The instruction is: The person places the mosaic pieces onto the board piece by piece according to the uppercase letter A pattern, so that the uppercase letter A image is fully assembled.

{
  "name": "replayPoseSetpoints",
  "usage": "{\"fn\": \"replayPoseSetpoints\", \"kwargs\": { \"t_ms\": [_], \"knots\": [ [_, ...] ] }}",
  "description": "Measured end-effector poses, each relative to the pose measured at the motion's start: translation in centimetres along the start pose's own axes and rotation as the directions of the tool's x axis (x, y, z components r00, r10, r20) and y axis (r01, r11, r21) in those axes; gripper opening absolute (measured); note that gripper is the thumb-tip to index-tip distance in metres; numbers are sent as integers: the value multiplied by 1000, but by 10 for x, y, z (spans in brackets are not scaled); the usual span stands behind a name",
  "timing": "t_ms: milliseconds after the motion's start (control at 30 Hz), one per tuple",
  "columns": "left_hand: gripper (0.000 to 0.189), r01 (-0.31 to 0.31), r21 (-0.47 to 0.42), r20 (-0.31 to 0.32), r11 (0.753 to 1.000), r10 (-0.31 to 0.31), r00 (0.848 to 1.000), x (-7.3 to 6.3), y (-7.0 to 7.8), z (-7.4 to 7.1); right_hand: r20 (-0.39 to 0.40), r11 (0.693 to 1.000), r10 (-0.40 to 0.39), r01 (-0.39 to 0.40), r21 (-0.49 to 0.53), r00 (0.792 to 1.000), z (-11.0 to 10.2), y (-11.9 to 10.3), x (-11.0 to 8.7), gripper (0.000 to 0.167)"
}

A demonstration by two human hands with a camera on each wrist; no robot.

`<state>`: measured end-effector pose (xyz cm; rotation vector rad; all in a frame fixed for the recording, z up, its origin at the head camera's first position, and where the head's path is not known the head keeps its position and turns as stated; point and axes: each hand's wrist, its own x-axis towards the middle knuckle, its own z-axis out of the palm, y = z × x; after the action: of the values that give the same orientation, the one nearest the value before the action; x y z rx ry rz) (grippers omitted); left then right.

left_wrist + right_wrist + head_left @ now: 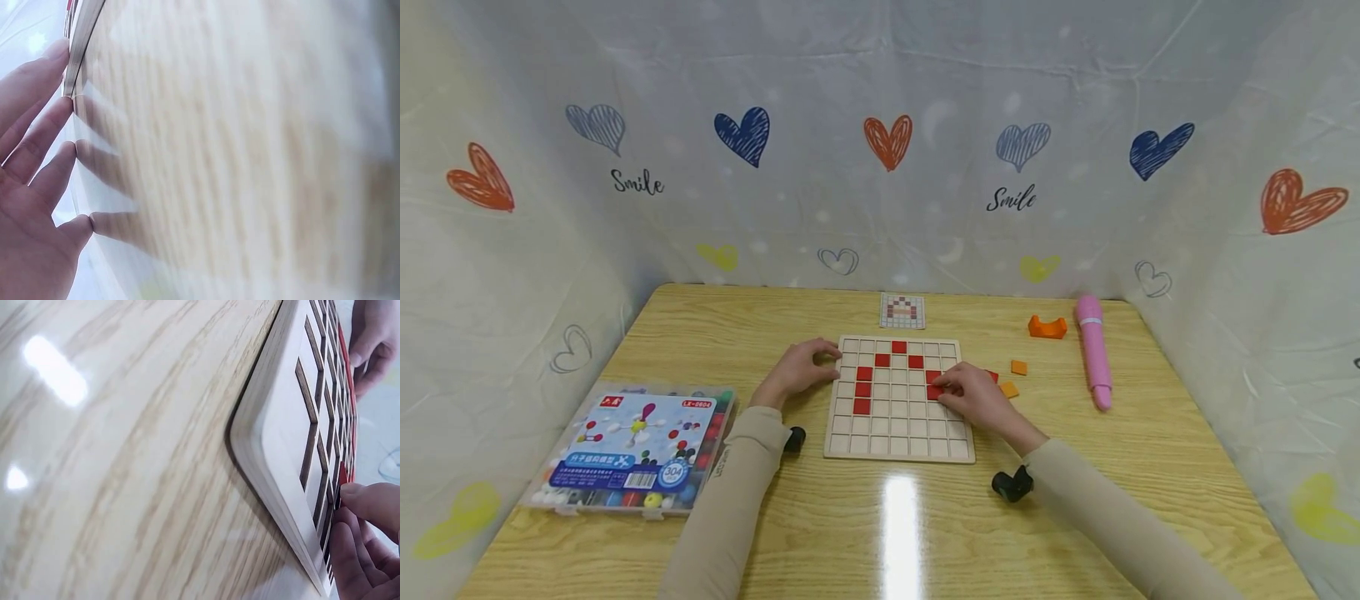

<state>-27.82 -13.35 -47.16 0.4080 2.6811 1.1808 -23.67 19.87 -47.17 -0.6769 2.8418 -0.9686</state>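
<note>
A wooden grid board (899,451) lies on the table, with several red square tiles (862,390) set in its cells in an arch-like shape. At its right side my right hand (979,398) pinches a red tile (343,474) between thumb and fingers, low over the cells. Another red tile (933,378) sits in the cell just above those fingertips. My left hand (805,367) rests at the board's left edge. In the left wrist view its thumb and index fingertip (67,105) touch the board's side (81,44), the other fingers spread along the tabletop.
A small pattern card (902,311) lies behind the board. Right of it are orange tiles (1018,367), a red tile (992,376) partly behind my right hand, an orange holder (1047,327) and a pink microphone-like stick (1095,354). A molecular model box (632,450) stands at left.
</note>
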Motion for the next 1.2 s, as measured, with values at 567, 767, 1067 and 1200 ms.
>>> {"fn": "replayPoseSetpoints", "kwargs": {
  "t_ms": [567, 767, 1067, 1200],
  "knots": [
    [34, 13, -19, 3, 1000, -13, 1000, 1, 0, 2, -7, 998, 4, -5, -57, 1000, 1, -3, -1, 22],
    [34, 14, -18, -1, 1000, -14, 1000, 1, 0, 2, -18, 998, -5, 3, -61, 1000, 2, -4, -1, 20],
    [34, 4, -16, 1, 1000, -4, 1000, 2, -1, 2, -39, 998, -8, 5, -62, 999, 4, -2, -4, 20],
    [35, -5, -8, 3, 1000, 5, 1000, 2, -1, 0, -54, 998, -9, 6, -55, 999, 5, -1, -5, 20]
  ]
}}
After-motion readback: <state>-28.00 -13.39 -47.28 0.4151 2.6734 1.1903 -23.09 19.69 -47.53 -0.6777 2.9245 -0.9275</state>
